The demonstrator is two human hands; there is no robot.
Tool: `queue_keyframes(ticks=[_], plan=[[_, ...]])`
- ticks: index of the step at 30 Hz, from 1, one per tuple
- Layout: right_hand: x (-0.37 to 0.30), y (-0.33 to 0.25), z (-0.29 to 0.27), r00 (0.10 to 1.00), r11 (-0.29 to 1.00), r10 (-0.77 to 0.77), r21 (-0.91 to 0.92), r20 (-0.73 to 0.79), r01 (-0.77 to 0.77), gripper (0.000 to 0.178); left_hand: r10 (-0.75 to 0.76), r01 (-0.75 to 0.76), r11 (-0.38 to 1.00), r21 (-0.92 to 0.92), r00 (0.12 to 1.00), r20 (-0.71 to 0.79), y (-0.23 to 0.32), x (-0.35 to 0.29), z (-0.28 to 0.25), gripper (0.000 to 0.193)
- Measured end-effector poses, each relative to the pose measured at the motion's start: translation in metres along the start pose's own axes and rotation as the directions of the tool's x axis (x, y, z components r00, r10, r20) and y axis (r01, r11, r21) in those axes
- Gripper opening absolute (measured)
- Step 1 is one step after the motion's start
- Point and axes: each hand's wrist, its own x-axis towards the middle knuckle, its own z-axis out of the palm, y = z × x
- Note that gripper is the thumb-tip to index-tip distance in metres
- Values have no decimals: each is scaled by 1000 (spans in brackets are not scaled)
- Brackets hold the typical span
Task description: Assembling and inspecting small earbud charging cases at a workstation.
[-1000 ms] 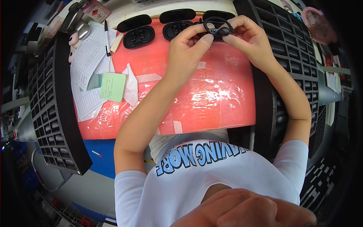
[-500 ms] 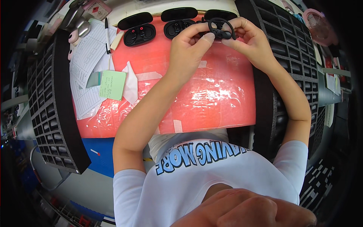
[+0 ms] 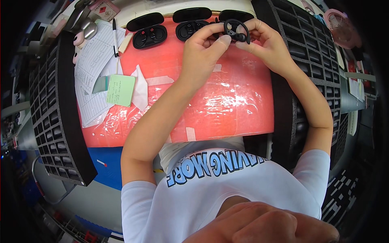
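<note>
Head view: both hands raised over the far part of the worktop, right of centre, sharing one black earphone with a curved ear hook. Left hand: thumb and forefinger pinching the left side of the earphone. Right hand: fingertips gripping at its right side; exact contact of the rear fingers hidden. Earphone held clear of the red sheet, hook arching upward.

Along the far edge: left case, lid up, two red specks inside; middle case, lid up; third case, lid up, body mostly hidden behind the hands.

Step in hand, as judged: close two-handed handling of the earphone, perhaps turning or checking it. A next move would call for a light pinch, one hand steadying the body while the other shifts grip, hook kept free of the fingers and of the raised lid behind.

Left side: papers, pen, green notepad. Foam trays flank both sides: left tray, right tray.
</note>
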Motion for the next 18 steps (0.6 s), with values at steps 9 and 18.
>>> queue_keyframes(ticks=[9,18], plan=[[-1,-7,1,1000,994,10,-111,17,-8,24,-46,47,998,-41,999,18,-3,1,-4,20],[-3,-9,3,998,980,-54,-191,13,56,26,-52,53,997,-52,998,28,-2,2,-5,19]])
